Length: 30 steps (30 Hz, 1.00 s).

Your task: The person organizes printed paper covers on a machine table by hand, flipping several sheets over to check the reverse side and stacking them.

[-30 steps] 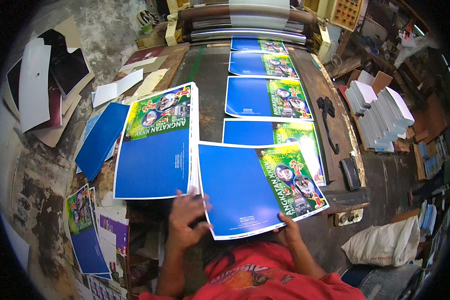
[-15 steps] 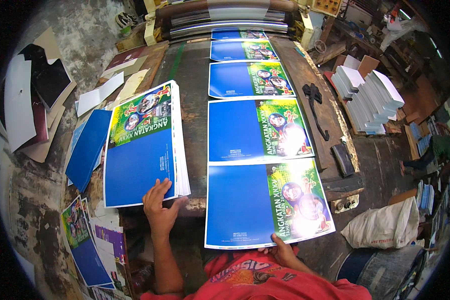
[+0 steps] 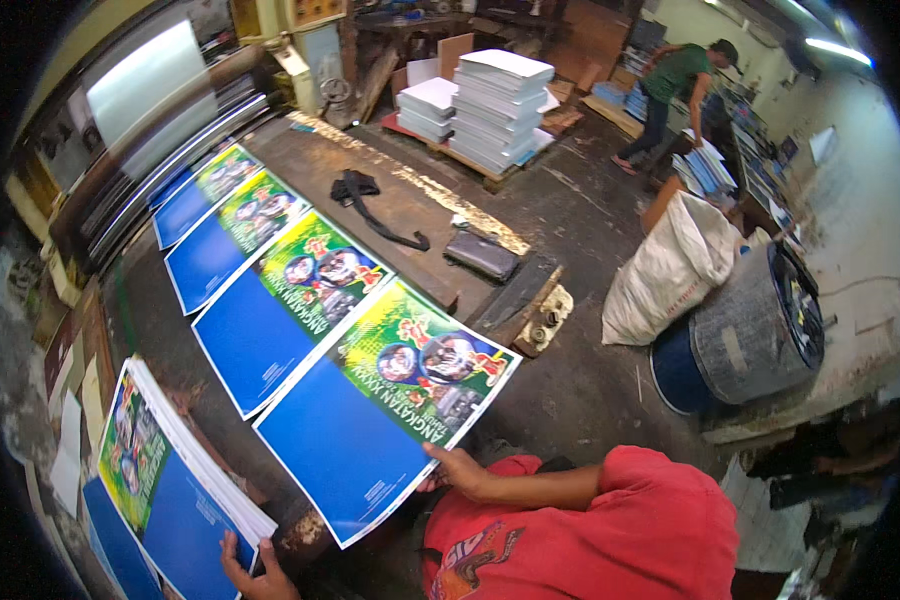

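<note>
The right hand (image 3: 455,468) pinches the near edge of a blue and green printed sheet (image 3: 340,430), thumb on top; the fingers under the paper are hidden. That sheet lies at the near end of a row of similar sheets (image 3: 255,345) on the dark table (image 3: 290,165), running up to the rollers (image 3: 165,165), where the last one is partly covered. The left hand (image 3: 255,568) is loosely open, fingers spread at the near corner of a thick stack (image 3: 175,500); whether it grips anything I cannot tell. The lower edge of the view cuts off both that hand and the stack.

To the right, a white sack (image 3: 660,270) leans just beside a blue and grey barrel (image 3: 735,330). The sack bulges, but its contents are out of sight. The barrel's dark mouth shows some pale bits, too unclear to name. A black pouch (image 3: 480,255) lies closed near a black strap (image 3: 380,215). Piles of white paper (image 3: 500,105) sit on a pallet (image 3: 490,178). Further back, a person in green (image 3: 675,75) bends over papers (image 3: 705,165), face turned down and blurred.
</note>
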Each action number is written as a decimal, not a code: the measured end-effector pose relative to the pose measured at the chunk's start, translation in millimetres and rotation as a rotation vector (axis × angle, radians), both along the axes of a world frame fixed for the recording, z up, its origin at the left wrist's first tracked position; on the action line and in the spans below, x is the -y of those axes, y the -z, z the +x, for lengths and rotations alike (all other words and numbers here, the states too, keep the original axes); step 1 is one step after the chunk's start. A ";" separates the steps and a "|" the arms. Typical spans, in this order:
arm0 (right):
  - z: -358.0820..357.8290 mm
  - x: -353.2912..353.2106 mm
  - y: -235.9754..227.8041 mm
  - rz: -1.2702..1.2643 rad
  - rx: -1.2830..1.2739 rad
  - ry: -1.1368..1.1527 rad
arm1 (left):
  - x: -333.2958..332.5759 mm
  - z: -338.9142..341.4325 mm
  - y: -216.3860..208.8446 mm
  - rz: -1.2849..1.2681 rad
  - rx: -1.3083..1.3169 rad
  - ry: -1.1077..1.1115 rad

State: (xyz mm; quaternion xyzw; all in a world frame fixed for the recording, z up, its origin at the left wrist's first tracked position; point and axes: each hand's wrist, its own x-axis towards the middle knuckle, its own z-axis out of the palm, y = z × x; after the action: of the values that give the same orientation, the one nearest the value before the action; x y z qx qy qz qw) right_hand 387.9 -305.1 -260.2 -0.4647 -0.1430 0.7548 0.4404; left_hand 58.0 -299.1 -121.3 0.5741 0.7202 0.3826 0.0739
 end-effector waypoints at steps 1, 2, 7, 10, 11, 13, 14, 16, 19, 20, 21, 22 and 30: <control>1.4 4.6 2.4 0.006 0.018 0.043 | 4.8 2.3 -1.7 -0.014 -0.031 -0.032; 4.2 8.0 4.7 0.011 0.037 0.070 | 3.4 5.5 3.0 0.015 -0.022 -0.002; 3.6 28.1 6.6 0.139 0.158 0.127 | 17.1 12.5 13.3 0.142 -0.188 -0.091; -0.4 35.3 -7.6 0.135 0.073 0.168 | 23.8 12.9 14.6 0.285 -0.212 -0.148; 0.5 40.7 -8.4 0.112 0.090 0.180 | 25.0 9.9 22.7 0.326 -0.130 -0.149; -0.5 43.9 -16.5 0.123 0.108 0.208 | 30.6 16.7 18.1 0.303 -0.010 -0.276; -0.2 42.6 -22.6 0.082 0.121 0.203 | 34.2 18.3 11.6 0.295 0.062 -0.342; 2.1 40.6 -31.1 0.017 0.162 0.245 | 35.6 19.6 9.8 0.320 0.171 -0.411; 3.1 28.1 -55.5 -0.015 0.231 0.135 | 39.5 18.7 11.7 0.388 0.268 -0.481; -1.5 14.1 -69.9 0.036 0.175 0.044 | 37.7 21.1 11.7 0.416 0.318 -0.496; -13.5 -7.4 -88.9 0.139 0.128 -0.074 | 34.1 24.1 10.6 0.429 0.364 -0.501; -33.2 -37.3 -107.6 0.240 0.083 -0.194 | 29.1 25.7 9.1 0.458 0.376 -0.501; -314.0 -306.2 -153.6 0.220 -0.453 -0.709 | 23.1 21.7 9.3 0.534 0.495 -0.547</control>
State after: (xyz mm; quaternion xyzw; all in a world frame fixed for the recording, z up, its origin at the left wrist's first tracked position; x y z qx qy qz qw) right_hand 73.9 1.1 -106.7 -0.1596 -0.2729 0.9226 0.2211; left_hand 79.7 -322.2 -130.7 0.2529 0.6821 0.6860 -0.0106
